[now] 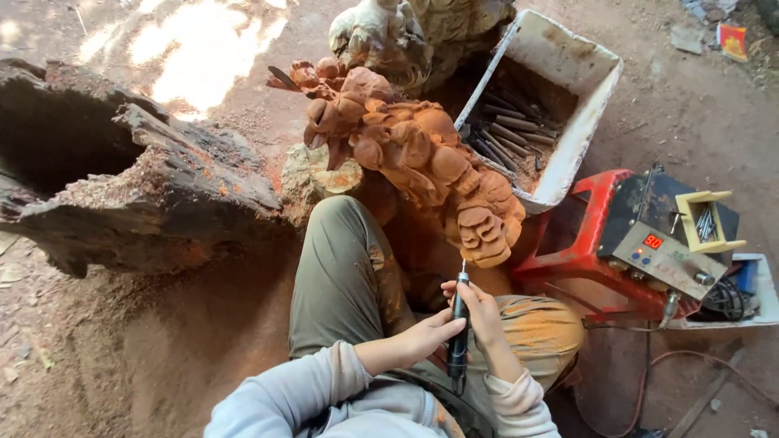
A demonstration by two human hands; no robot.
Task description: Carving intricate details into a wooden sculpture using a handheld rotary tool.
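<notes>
A reddish-brown wood carving (414, 154) with rounded lumps and toe-like shapes stands between my knees. My right hand (485, 316) grips a slim black rotary carving tool (459, 328), its thin bit pointing up just under the carving's lower end. My left hand (430, 331) rests against the tool's lower body, fingers wrapped loosely around it. Both sleeves are pale grey. My legs, in olive trousers dusted with orange sawdust, lie under the hands.
A large hollow dark log (122, 174) lies at left. A white bin (560, 89) with several chisels sits beyond the carving. A red stool (580, 243) at right bears a grey control box (661, 243) and a yellow holder (710, 223). Red sawdust covers the ground.
</notes>
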